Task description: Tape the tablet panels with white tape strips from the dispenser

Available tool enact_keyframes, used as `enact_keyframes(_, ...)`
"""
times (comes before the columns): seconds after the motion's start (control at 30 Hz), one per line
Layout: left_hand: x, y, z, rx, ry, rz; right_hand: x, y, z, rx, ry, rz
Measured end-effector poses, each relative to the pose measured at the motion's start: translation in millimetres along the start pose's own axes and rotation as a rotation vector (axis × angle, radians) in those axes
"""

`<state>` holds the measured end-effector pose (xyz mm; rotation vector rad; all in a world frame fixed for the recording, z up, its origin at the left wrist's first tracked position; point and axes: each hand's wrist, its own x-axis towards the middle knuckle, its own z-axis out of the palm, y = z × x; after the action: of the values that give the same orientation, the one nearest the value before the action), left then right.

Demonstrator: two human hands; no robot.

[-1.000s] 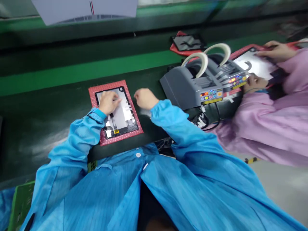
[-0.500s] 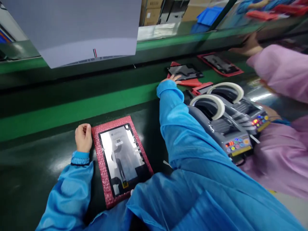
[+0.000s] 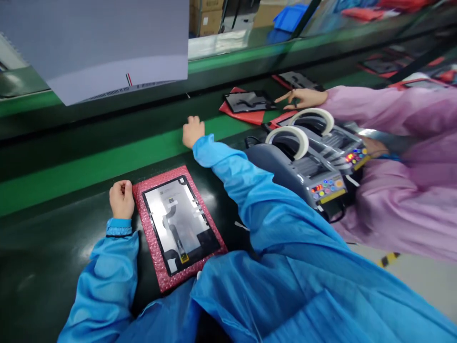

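Note:
A tablet screen panel (image 3: 185, 226), its silvery back facing up, lies on a pink bubble-wrap bag (image 3: 147, 216) on the dark bench before me. Beside the bag's upper left corner rests my left hand (image 3: 122, 200), fingers curled and thumb against them; whatever they may hold is hidden. My right hand (image 3: 193, 131) is over the green strip beyond the panel, fingers bent in, with nothing visible in them. To its right, a second screen panel (image 3: 246, 101) lies on a red bag (image 3: 250, 116). A co-worker's hand (image 3: 303, 98) points a finger at that panel's right edge.
Two tape dispensers (image 3: 285, 164) with white tape rolls stand right of my right arm. A white sheet (image 3: 128, 43) hangs at upper left. Another panel (image 3: 300, 80) lies further back. The co-worker's pink sleeves (image 3: 385, 107) reach in from the right.
My right hand has left the far panel and moved left over the green strip. The co-worker's hand has come to that panel. The view has shifted right; my left hand stays by the bag.

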<state>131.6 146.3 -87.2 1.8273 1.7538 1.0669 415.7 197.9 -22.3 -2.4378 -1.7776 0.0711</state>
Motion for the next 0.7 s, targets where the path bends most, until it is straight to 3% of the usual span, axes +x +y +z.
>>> enact_keyframes(0.13,4.2,5.6,-1.5,-0.015,-0.030,-0.022,-95.0,-16.3,-18.1,0.125,-0.043,-0.274)
enact_keyframes(0.23,6.2,9.4,-2.0,-0.016,-0.030,-0.034,-164.9,3.5,-21.1,0.259,-0.052,-0.425)
enact_keyframes(0.33,6.1,14.7,-4.0,-0.006,-0.027,-0.055,-227.3,38.3,-12.9,0.443,0.008,-0.408)
enact_keyframes(0.4,5.0,19.5,-6.9,-0.006,-0.032,-0.073,-262.5,64.4,-3.5,0.593,0.124,-0.241)
enact_keyframes(0.5,2.7,27.1,-12.2,-0.015,-0.039,-0.086,-301.1,103.7,6.8,0.798,0.416,0.211)
enact_keyframes(0.6,0.6,32.7,-16.1,-0.028,-0.034,-0.080,-318.1,139.6,3.8,0.978,0.680,0.618)
enact_keyframes(0.7,-0.8,35.3,-18.2,-0.050,-0.021,-0.079,-316.9,164.3,-8.4,1.223,0.740,0.884)
